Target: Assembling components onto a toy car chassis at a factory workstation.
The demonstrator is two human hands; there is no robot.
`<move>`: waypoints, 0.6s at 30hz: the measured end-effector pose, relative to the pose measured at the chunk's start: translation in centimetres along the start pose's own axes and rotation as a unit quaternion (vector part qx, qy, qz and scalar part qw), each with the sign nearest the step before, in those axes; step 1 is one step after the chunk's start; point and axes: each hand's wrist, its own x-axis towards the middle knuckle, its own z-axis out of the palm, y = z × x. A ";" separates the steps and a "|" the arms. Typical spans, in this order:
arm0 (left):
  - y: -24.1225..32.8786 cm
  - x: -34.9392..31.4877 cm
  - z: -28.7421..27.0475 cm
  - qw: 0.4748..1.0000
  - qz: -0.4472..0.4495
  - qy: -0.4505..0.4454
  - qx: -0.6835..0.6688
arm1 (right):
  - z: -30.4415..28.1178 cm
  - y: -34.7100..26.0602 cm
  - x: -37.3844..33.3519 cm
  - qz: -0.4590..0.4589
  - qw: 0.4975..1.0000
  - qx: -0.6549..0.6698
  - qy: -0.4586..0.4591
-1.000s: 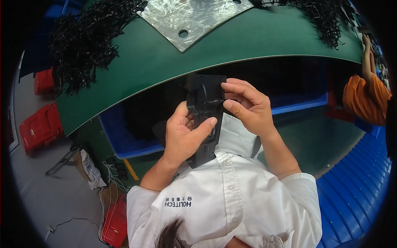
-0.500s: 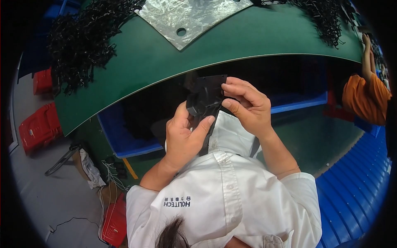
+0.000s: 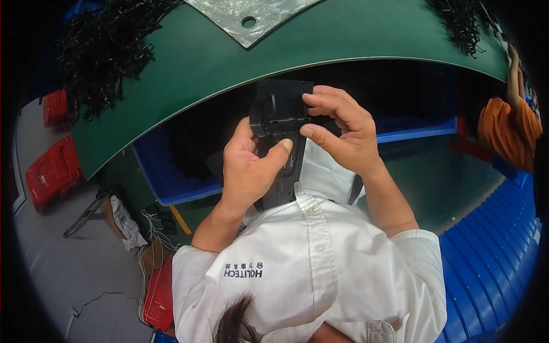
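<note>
A long black moulded plastic part [image 3: 280,108] is held in front of my body, just below the table edge. My left hand [image 3: 249,166] is closed round its left side, with the thumb laid across its face and the other fingers mostly hidden behind it. At the part's right edge is my right hand [image 3: 351,128], its thumb and forefinger apart and their tips at or very near that edge. Whether those fingertips touch it, I cannot tell. The part's lower end reaches down toward my white shirt.
A green table [image 3: 189,74] curves across ahead, bearing a metal plate [image 3: 247,35] and tangled black parts [image 3: 106,54] in a heap. Blue bins [image 3: 171,197] stand beneath. Red chairs [image 3: 54,174] are at left; a person in an orange sleeve [image 3: 506,131] is at right.
The black part has turned so that its face shows more fully and its top stands higher. My left thumb has shifted up with it; the right hand stays by its right edge.
</note>
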 end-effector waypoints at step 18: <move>0.0 0.2 0.2 1.000 -0.019 0.005 0.023 | 0.9 0.5 -0.3 -0.061 0.995 -0.072 0.022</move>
